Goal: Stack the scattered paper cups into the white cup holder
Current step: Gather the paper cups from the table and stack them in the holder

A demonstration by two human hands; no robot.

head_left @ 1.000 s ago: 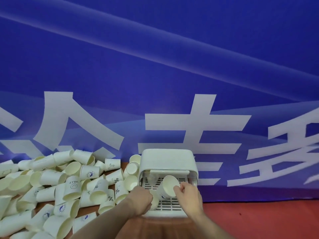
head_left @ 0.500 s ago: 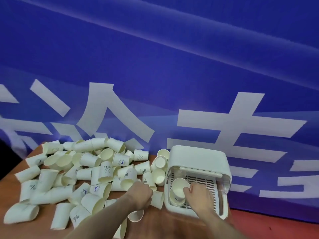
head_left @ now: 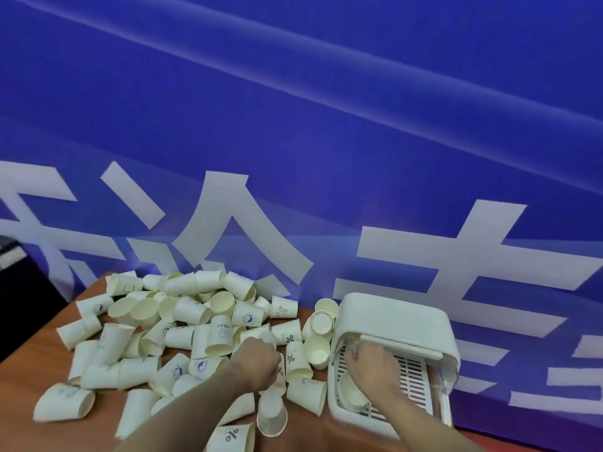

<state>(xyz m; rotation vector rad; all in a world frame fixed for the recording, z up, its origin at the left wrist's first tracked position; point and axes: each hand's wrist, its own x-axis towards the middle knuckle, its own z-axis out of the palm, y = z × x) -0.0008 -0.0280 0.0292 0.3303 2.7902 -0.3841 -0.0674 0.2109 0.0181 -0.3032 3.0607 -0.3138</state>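
head view: blue banner [head_left: 326, 125] behind a brown table [head_left: 29, 380]; scattered paper cups [head_left: 182, 324] lie left of the white cup holder [head_left: 401, 321]. left hand [head_left: 257, 363] curls among the cups, grip unclear; right hand [head_left: 372, 363] reaches inside the holder, fingers relaxed, above a nested cup [head_left: 350, 391].

A reddish-brown wooden table [head_left: 29, 383] is seen set against a blue banner. Many cream paper cups [head_left: 182, 324], most tipped on their sides, are scattered across it, and a white plastic cup holder [head_left: 394, 316] is placed just beside them at the right.
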